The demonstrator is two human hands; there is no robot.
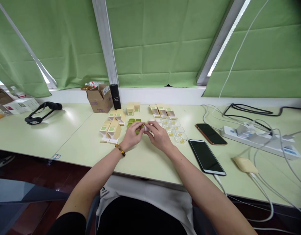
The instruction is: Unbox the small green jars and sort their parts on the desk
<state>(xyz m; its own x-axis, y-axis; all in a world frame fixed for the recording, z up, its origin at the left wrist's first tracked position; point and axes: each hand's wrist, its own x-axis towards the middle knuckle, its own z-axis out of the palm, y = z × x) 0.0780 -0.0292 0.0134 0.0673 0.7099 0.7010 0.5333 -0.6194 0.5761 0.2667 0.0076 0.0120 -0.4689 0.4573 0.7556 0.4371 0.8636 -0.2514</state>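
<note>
My left hand point(132, 136) and my right hand point(159, 134) meet over the middle of the table, fingers closed together on a small white-and-green piece point(145, 128). The fingers hide most of it, so its kind is unclear. Just behind my left hand are small green containers point(132, 121). To the right of my right hand stand several clear plastic cups point(181, 137) with yellow spots in them. Small open cream boxes point(114, 129) with green squares lie to the left of my left hand. More open cream boxes point(161, 111) are behind the cups.
Two closed-looking cream boxes point(136, 107) stand near a black cylinder point(115, 96) and a cardboard box point(99, 99). Two phones point(207, 157), a power strip point(260, 142), a cream charger point(245, 164) and loose cables occupy the right. A black headset-like frame point(42, 112) lies at left.
</note>
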